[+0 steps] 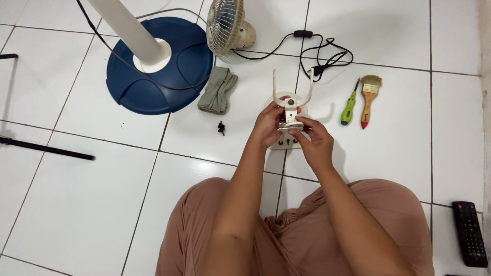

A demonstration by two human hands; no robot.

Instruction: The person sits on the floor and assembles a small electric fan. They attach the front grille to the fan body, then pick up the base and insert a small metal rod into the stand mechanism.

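Nearest the camera, the person sat on the white tiled floor (76, 204) with knees covered in a brownish-pink garment (307, 235), and a black remote control (469, 233) lay just beside the right knee. Both forearms reached forward to a cream plastic fan bracket (291, 100), a U-shaped yoke on a stem, held upright above its cream base (284, 143), which rested on the tiles. The left hand (269, 124) was closed around the stem from the left, and the right hand (316, 139) pinched the lower collar of the bracket from the right. Judging from that grip, the bracket could slip or twist out of the fingers, since only fingertips held a smooth, narrow part, and its thin prongs might snap if it hit the tiles. A small black screw knob (221, 127) lay loose on the floor to the left and could easily roll off or be lost. Farther out lay a folded grey-green cloth (218, 90), a green-handled screwdriver (349, 107) and a wooden paintbrush (369, 97). Beyond them stood the small fan head (228, 26) with its black cord (327, 56), and a blue round stand base (158, 66). No containers were in view.
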